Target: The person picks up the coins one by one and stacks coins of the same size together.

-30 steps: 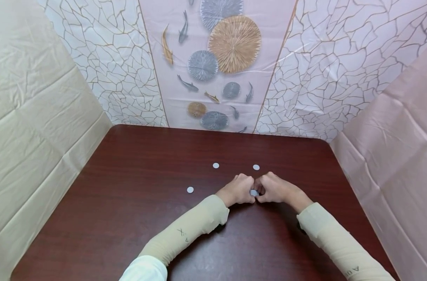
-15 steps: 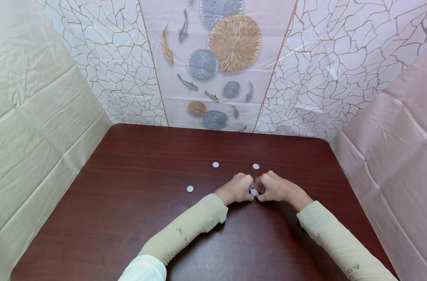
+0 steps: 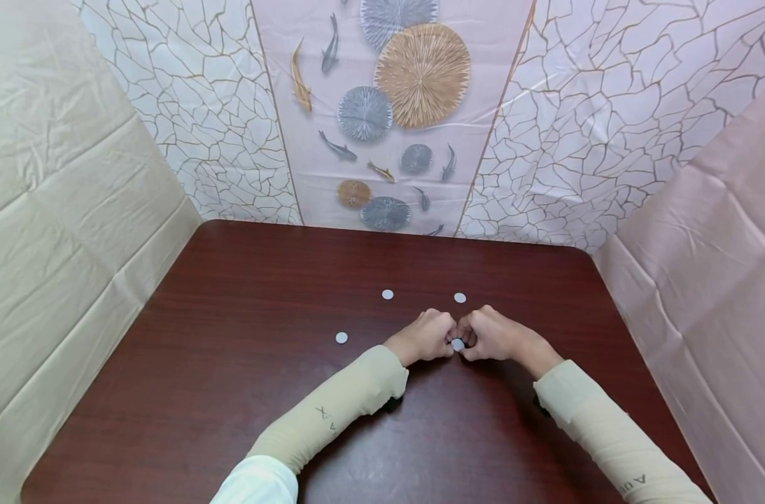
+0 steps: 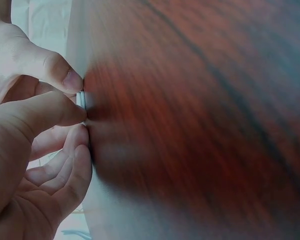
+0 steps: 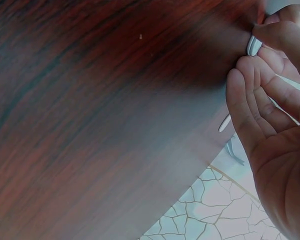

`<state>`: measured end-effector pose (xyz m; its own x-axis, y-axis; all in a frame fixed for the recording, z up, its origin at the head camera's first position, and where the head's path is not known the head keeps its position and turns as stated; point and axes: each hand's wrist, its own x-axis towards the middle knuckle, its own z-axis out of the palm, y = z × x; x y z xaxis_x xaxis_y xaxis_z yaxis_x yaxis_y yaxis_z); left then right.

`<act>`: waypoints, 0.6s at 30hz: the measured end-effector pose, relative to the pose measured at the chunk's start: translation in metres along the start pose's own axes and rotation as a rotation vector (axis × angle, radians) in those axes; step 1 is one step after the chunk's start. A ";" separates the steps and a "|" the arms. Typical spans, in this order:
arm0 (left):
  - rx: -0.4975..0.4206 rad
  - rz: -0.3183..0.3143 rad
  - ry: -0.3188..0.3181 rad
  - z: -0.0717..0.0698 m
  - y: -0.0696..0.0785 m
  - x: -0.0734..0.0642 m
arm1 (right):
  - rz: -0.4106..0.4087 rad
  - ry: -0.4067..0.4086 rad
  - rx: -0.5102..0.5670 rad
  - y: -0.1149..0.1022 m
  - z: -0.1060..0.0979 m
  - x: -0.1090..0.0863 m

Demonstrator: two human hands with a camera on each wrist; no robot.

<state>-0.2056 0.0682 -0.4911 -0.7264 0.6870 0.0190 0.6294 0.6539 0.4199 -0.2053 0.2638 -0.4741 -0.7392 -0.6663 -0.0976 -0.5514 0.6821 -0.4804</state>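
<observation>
Both hands meet at the table's right-centre, fingers curled around a small round white disc point(image 3: 458, 344) lying low on the surface. My left hand point(image 3: 427, 334) pinches it from the left and my right hand point(image 3: 495, 334) from the right, with the thumbs on the near side. In the right wrist view, layered rims make this look like a short stack of thin discs point(image 5: 253, 46). Its edge point(image 4: 81, 98) shows in the left wrist view between thumbs and fingertips. Fingers partly hide it.
Three more white discs lie flat on the dark red-brown wooden table point(image 3: 231, 392): one far right point(image 3: 460, 297), one far middle point(image 3: 388, 295), one to the left point(image 3: 341, 337). Patterned cloth point(image 3: 225, 112) hangs behind the table, with plain cloth on both sides.
Both hands stay together around the disc with barely any movement. The three other discs have not moved; the head view shifts very slightly.
</observation>
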 end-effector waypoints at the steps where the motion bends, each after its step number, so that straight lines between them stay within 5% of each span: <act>1: 0.000 0.002 -0.001 0.000 0.000 0.000 | -0.001 0.001 0.001 0.000 0.000 0.000; 18: -0.005 -0.017 -0.026 -0.001 0.001 -0.004 | -0.013 0.012 -0.009 0.000 0.001 -0.002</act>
<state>-0.2020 0.0661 -0.4901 -0.7296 0.6838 -0.0122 0.6155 0.6643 0.4242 -0.2036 0.2652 -0.4747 -0.7368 -0.6713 -0.0808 -0.5642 0.6763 -0.4737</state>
